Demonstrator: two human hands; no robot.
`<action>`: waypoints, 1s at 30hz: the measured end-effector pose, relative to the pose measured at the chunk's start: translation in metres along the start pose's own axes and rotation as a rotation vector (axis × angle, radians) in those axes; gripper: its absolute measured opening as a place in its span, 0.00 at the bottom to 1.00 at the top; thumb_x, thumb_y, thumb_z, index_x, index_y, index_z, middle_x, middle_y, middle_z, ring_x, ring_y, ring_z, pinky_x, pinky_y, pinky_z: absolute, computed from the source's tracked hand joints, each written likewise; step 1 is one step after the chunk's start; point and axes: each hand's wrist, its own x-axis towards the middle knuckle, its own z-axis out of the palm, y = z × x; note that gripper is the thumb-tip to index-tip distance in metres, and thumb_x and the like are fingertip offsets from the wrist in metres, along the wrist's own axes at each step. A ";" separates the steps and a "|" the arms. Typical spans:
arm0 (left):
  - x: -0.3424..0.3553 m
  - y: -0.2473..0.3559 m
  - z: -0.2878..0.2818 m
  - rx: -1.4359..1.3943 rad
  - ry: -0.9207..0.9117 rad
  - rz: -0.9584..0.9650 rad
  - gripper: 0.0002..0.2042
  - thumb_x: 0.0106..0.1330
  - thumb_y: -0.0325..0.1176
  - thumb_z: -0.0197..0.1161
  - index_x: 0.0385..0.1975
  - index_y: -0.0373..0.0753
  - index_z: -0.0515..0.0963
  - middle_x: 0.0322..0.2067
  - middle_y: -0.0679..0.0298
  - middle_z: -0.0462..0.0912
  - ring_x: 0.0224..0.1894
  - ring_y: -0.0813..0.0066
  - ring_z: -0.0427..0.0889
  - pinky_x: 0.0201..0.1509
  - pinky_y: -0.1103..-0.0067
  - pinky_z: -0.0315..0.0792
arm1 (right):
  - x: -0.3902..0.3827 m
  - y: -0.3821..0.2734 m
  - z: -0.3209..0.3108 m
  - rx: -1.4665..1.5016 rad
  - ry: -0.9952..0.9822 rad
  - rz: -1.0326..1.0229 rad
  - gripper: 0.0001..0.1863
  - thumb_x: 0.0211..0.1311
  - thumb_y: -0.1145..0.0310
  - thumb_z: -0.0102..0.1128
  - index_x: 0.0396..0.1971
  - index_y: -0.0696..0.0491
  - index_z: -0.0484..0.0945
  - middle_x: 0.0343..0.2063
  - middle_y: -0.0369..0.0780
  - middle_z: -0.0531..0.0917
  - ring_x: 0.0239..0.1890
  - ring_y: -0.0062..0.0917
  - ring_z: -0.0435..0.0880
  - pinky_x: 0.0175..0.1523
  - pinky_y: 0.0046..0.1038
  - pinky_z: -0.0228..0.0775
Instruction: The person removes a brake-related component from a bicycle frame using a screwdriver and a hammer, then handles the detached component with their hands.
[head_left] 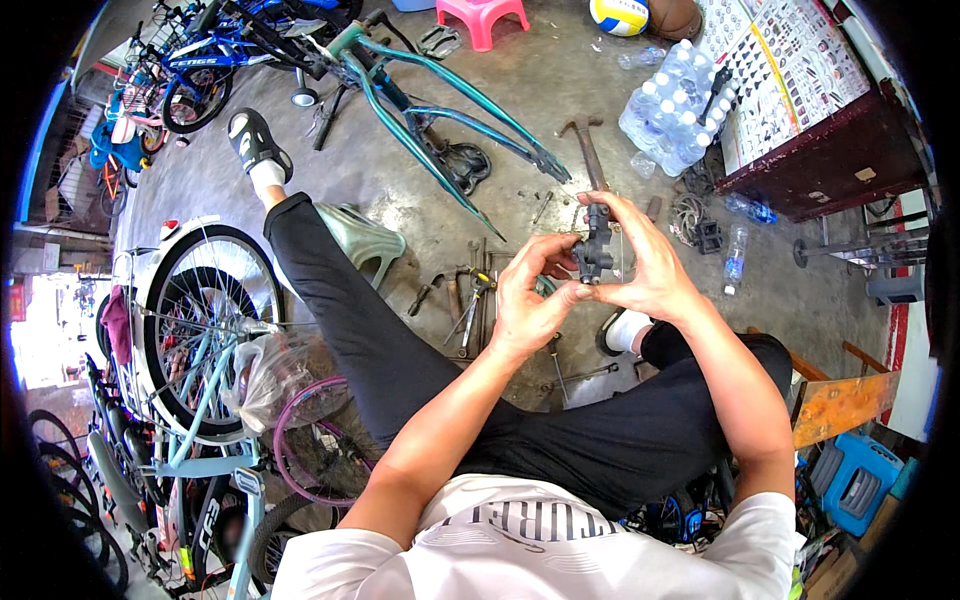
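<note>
Both of my hands hold up a small black metal bicycle part (594, 246) over the floor, in front of my lap. It looks like a clamp or caliper, but its exact kind is hard to make out. My left hand (536, 292) pinches its left side with thumb and bent fingers. On the other side, my right hand (648, 262) curves round it, thumb below and fingers at the top. A hammer (591, 155) lies on the floor just beyond. Past it rests a teal bicycle frame (450, 82) without wheels.
Pliers (484, 281) and several other hand tools lie below my left hand. A pale green plastic stool (352, 238) stands by my left leg. Bicycles and a wheel (215, 330) crowd the left. Bundled water bottles (672, 110) and a dark red cabinet (820, 165) occupy the far right.
</note>
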 end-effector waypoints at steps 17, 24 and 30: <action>0.003 -0.002 0.003 -0.077 0.114 -0.278 0.20 0.66 0.45 0.73 0.32 0.31 0.78 0.25 0.68 0.78 0.27 0.82 0.72 0.31 0.81 0.68 | -0.002 -0.004 0.001 -0.224 -0.006 -0.147 0.59 0.31 0.57 0.87 0.69 0.55 0.66 0.61 0.47 0.77 0.63 0.44 0.76 0.67 0.43 0.65; -0.003 -0.007 0.000 -0.234 -0.076 -0.156 0.24 0.70 0.42 0.70 0.58 0.32 0.75 0.46 0.65 0.78 0.45 0.79 0.75 0.51 0.79 0.71 | 0.002 -0.002 -0.011 -0.317 0.070 -0.143 0.54 0.31 0.55 0.86 0.64 0.56 0.71 0.54 0.46 0.81 0.57 0.45 0.79 0.66 0.44 0.66; -0.004 -0.013 -0.009 -0.312 -0.224 -0.204 0.31 0.73 0.46 0.66 0.70 0.34 0.68 0.60 0.64 0.73 0.54 0.75 0.76 0.62 0.74 0.72 | 0.002 -0.010 -0.018 -0.392 0.078 -0.151 0.54 0.32 0.49 0.85 0.62 0.58 0.72 0.54 0.46 0.81 0.57 0.43 0.79 0.67 0.45 0.65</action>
